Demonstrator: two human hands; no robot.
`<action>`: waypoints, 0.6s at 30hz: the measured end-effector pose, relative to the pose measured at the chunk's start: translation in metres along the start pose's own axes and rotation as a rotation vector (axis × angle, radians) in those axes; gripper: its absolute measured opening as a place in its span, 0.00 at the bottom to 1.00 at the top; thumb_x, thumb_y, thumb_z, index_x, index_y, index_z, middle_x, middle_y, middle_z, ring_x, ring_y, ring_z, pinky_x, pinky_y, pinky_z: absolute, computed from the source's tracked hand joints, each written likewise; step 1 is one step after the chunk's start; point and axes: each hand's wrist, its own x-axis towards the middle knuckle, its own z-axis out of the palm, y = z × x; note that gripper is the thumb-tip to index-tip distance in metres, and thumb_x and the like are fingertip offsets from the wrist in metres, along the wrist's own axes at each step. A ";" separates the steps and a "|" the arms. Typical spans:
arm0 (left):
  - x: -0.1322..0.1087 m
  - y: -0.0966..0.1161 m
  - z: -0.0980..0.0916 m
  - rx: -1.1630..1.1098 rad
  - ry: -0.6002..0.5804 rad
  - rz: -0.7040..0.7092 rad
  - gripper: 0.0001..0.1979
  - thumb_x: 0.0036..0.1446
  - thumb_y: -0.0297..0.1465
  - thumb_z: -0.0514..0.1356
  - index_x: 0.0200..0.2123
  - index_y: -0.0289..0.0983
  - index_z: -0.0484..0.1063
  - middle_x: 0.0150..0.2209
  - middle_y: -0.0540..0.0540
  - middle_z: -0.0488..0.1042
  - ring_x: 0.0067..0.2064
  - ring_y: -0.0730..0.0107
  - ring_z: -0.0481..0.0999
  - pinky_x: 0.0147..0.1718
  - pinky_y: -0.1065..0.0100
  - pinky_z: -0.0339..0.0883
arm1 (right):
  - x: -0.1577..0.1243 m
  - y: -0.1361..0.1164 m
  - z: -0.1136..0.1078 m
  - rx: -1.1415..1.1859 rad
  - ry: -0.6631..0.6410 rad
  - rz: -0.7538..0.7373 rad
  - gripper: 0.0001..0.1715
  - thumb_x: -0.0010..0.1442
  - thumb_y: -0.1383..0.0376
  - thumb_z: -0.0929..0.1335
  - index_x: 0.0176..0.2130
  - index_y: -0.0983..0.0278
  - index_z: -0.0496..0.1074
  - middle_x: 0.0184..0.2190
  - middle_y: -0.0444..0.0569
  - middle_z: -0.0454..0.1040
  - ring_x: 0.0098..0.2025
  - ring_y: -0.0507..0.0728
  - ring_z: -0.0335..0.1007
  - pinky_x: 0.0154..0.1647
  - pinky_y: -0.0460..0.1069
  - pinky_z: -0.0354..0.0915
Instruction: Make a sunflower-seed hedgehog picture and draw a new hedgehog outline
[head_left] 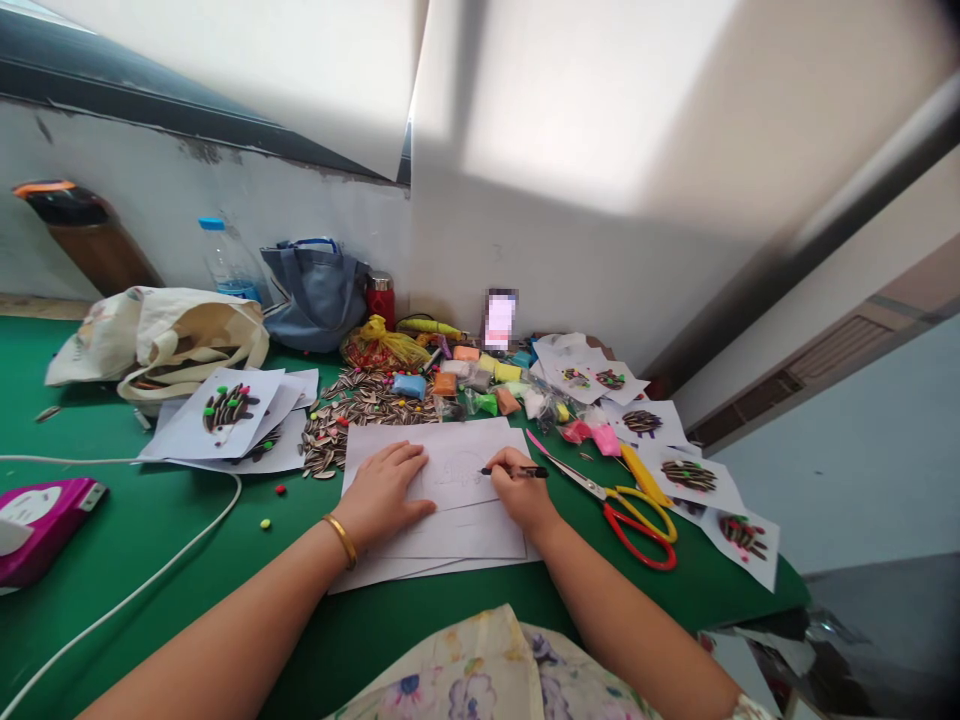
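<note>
My right hand (523,492) is closed around a black pen (534,472), its tip touching a sheet of white paper (450,535). Faint drawn lines show on the sheet between my hands. Flat on the paper's left side lies my left hand (386,495), fingers stretched out and a gold bangle on the wrist. Several sheets are stacked under both hands. Just right of my right hand rest scissors (600,492) with one red and one yellow handle. A heap of sunflower seeds (360,410) spreads beyond my left hand.
Seed-decorated paper cards (232,415) lie at left, with more cards (690,475) along the right edge. Small packs of coloured clay (487,375) sit behind the paper. A phone (500,320) leans on the wall. A white cable (150,580) crosses the green table at left.
</note>
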 end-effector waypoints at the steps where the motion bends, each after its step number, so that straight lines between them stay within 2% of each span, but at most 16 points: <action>1: 0.000 0.000 0.000 -0.004 0.001 0.000 0.34 0.48 0.46 0.64 0.58 0.40 0.68 0.63 0.42 0.64 0.65 0.50 0.57 0.63 0.52 0.50 | 0.000 0.000 0.000 -0.001 -0.006 -0.003 0.09 0.52 0.67 0.62 0.27 0.60 0.71 0.24 0.42 0.71 0.29 0.54 0.66 0.30 0.47 0.60; 18: 0.000 -0.001 0.001 -0.028 0.009 -0.002 0.34 0.48 0.45 0.65 0.58 0.40 0.69 0.63 0.42 0.64 0.65 0.50 0.58 0.63 0.52 0.49 | 0.001 0.000 -0.002 -0.013 0.010 0.008 0.09 0.51 0.67 0.62 0.27 0.60 0.71 0.24 0.43 0.71 0.28 0.55 0.65 0.28 0.47 0.58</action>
